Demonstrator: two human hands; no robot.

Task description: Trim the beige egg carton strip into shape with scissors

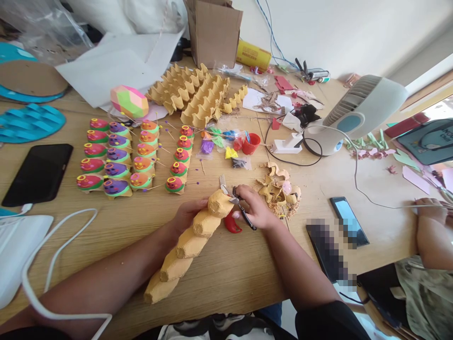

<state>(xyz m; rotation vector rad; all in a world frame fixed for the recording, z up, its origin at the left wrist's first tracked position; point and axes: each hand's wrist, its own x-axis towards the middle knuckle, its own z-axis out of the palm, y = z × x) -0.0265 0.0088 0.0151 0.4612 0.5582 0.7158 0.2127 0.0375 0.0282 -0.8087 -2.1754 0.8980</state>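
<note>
My left hand (187, 213) is closed around a long strip of yellow egg-carton cups (191, 243) that slants from the table's near edge up to the middle. My right hand (255, 208) grips a pair of scissors (236, 202) with dark and red handles, the blades at the top cup of the strip. Cardboard offcuts (278, 189) lie just right of that hand.
Rows of painted carton figures (120, 158) stand at the left, near a black phone (38, 174). Whole egg trays (198, 94), coloured clay, a red cup (251, 143), a fan (357, 113) and phones (348, 221) surround. Another person's arm (433, 231) rests at the right.
</note>
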